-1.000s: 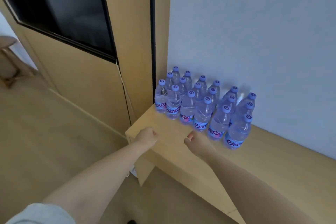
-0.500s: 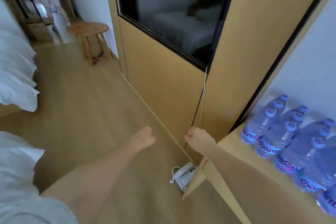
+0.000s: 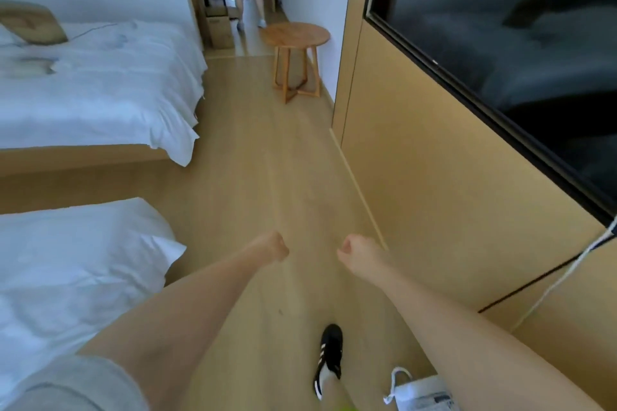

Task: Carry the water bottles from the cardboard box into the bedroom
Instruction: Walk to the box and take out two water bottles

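Both arms reach forward over the wooden floor (image 3: 267,177); the left grip (image 3: 272,247) is curled into a fist with nothing in it; the right grip (image 3: 355,252) is curled the same way, also holding nothing, just beside the left; no water bottles or cardboard box appear in the head view. Left of the left grip lie 2 beds with white bedding (image 3: 100,83); far ahead of both grips stands a round wooden stool (image 3: 295,35); right of the right grip runs a wooden panel wall (image 3: 434,177) with a dark glass pane (image 3: 500,27); below the grips a black shoe (image 3: 330,350) steps on the floor.
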Demonstrator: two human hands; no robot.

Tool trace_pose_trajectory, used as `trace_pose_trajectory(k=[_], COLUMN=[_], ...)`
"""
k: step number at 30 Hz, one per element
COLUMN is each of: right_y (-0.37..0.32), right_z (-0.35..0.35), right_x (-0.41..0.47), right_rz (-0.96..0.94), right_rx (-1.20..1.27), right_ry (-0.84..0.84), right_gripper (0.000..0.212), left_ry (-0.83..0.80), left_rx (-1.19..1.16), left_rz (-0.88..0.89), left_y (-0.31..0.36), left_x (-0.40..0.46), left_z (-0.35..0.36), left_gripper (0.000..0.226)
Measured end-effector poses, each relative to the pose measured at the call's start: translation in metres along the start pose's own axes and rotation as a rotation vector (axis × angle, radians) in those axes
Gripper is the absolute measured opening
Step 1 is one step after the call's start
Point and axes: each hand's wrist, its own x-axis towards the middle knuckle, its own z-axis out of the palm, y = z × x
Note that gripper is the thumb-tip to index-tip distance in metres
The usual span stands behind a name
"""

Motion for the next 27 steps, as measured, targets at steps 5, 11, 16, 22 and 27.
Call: trace_pose_trajectory(k=[5,11,16,22,27], right_y=[-0.041,-0.094,-0.163,-0.255,-0.329], right_z=[-0.042,-0.111,-0.128,-0.131,-0.156], right_x=[0.133,0.267,0.366,0.498,0.623], right_rz=[-0.09,-0.178,-0.255,-0.333,-0.287], right_rx=[0.0,-0.14,-0.149,-0.112,-0.174], right_ry=[-0.009,-0.001,-0.11,-0.154,-0.161], right_gripper=[0.027,0.03,0.033,0.018,0.033], left_ry=[0.102,0.176,0.148,0.133,0.158], left_rx=[0.042,0.052,0.086,0.09,0.085], left_rz=[-0.072,-0.088,-0.179,-0.214,-0.194], left_y=[0.005,0.013,-0.009,-0.055,-0.083], left_x=[0.094,0.192,0.267,0.386,0.493], left_z=[-0.07,-0.155,-0.211,-0.301,-0.4], left_gripper=[0.032,0.029,0.031,0.031,0.019])
